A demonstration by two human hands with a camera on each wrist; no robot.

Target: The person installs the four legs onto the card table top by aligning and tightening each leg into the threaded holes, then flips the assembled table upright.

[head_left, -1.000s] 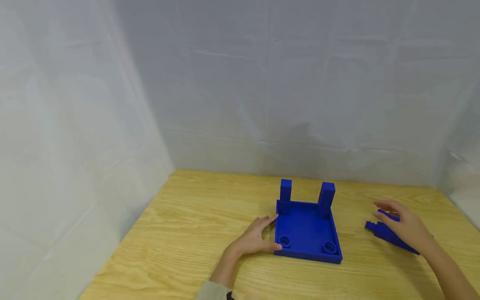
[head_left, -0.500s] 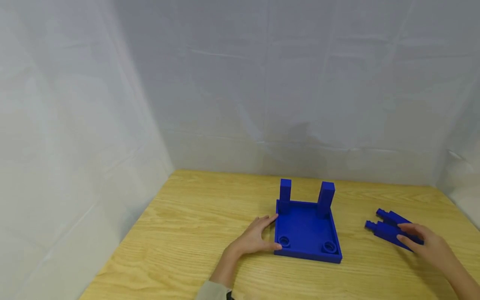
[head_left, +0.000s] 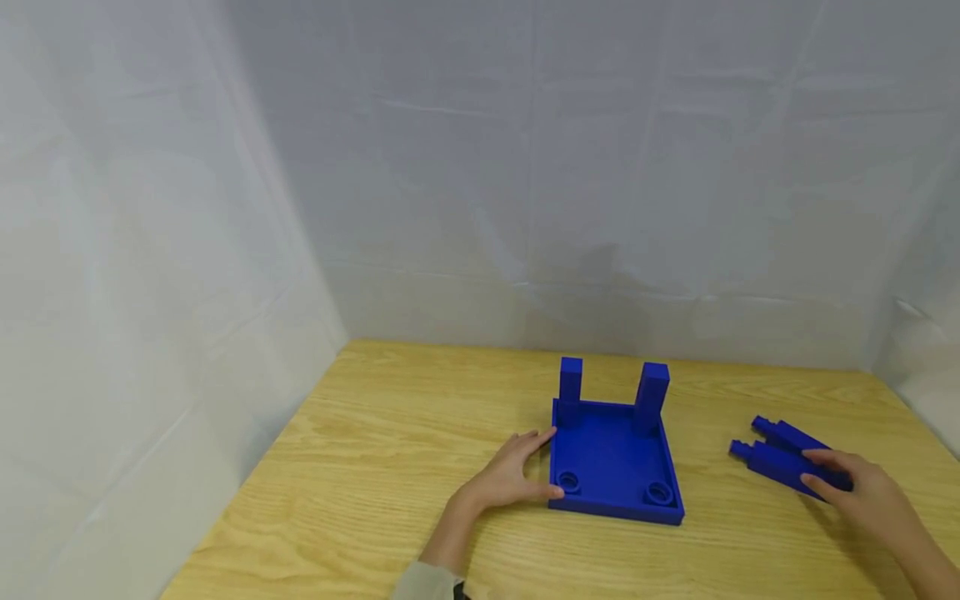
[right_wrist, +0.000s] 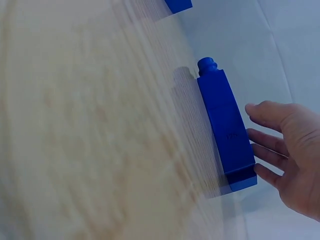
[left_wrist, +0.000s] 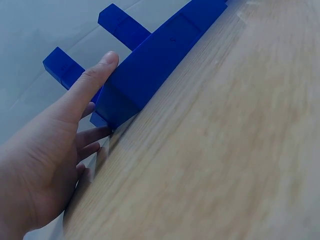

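On the wooden table (head_left: 390, 417), my left hand (head_left: 504, 482) rests flat, fingers extended, against the blue tray (head_left: 613, 462). My right hand (head_left: 862, 492), fingers spread, reaches the two loose blue legs (head_left: 776, 454), apparently touching them.

Left hand (head_left: 504, 479) rests against the tray (head_left: 609, 483) on the table (head_left: 360, 467); right hand (head_left: 862, 492) touches two pegs (head_left: 776, 454).
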